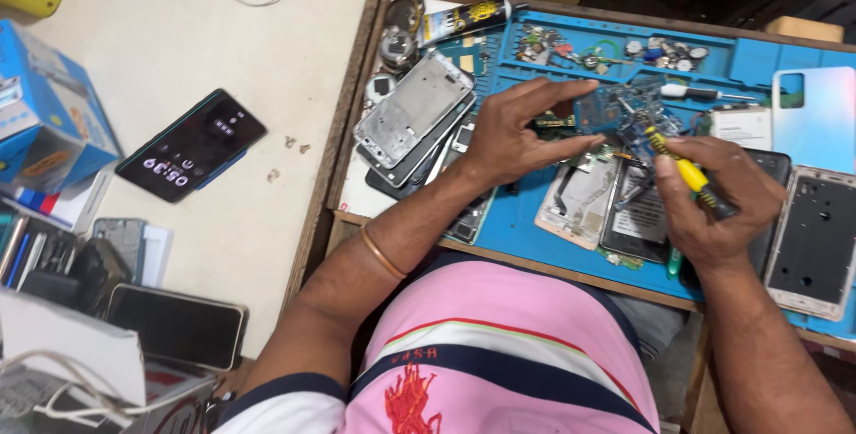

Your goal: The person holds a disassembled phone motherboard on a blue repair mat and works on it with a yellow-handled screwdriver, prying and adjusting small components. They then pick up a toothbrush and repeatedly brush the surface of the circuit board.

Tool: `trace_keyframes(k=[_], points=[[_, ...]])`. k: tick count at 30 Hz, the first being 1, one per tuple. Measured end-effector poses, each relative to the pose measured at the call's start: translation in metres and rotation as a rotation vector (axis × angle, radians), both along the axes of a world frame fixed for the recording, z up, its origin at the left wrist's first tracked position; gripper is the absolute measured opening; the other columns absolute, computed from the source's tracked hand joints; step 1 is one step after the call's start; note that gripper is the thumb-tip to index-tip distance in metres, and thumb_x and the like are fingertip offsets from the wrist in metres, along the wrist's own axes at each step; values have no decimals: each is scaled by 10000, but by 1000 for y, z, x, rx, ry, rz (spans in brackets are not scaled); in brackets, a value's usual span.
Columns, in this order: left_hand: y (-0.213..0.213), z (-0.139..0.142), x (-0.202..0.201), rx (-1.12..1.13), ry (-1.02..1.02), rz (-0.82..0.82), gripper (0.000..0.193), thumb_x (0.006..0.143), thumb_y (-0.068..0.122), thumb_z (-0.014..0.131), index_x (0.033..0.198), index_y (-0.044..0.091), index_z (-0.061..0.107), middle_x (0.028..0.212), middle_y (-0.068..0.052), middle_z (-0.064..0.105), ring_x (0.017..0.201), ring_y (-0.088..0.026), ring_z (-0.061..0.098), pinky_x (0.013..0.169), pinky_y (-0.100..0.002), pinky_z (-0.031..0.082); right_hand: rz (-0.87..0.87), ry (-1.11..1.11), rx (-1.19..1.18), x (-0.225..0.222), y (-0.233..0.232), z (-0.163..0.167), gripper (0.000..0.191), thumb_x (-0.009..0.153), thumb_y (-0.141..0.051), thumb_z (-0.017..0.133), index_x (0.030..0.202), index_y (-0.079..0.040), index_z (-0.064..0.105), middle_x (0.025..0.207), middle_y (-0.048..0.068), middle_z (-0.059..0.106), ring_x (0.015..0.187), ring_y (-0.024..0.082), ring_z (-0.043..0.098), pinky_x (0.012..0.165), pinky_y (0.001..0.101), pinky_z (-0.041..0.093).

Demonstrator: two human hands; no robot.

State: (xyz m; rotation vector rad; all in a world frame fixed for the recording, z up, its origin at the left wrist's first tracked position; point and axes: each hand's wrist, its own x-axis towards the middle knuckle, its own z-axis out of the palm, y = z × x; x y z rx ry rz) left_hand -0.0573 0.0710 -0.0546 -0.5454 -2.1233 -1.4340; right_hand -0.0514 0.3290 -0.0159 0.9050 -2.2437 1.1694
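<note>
My left hand [513, 131] pinches a small blue circuit board [611, 111] between thumb and fingers, holding it above the blue work mat [535, 211]. My right hand [713, 198] grips a yellow-and-black screwdriver [682, 171], with the tip pointing up-left at the board. Below the board lie an opened phone body [580, 200] and a dark phone [635, 220] on the mat.
Several phone frames [412, 118] are stacked at the mat's left. A glue tube [464, 20], small parts in tray slots [660, 49], a pale phone back cover [816, 118] and a frame [816, 238] lie around. A lit phone [192, 146] and blue box [49, 104] rest on the left table.
</note>
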Motion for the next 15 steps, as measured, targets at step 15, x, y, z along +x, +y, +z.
trace_keyframes(k=[15], points=[[0, 5, 0, -12, 8, 0, 597, 829, 290, 929, 1346, 164, 657, 1080, -43, 758, 950, -131, 751, 830, -274, 635, 45, 25, -29, -2, 3, -7, 94, 1008, -29, 771, 1083, 6, 726, 1012, 139, 746, 973, 248, 750, 923, 332, 593]])
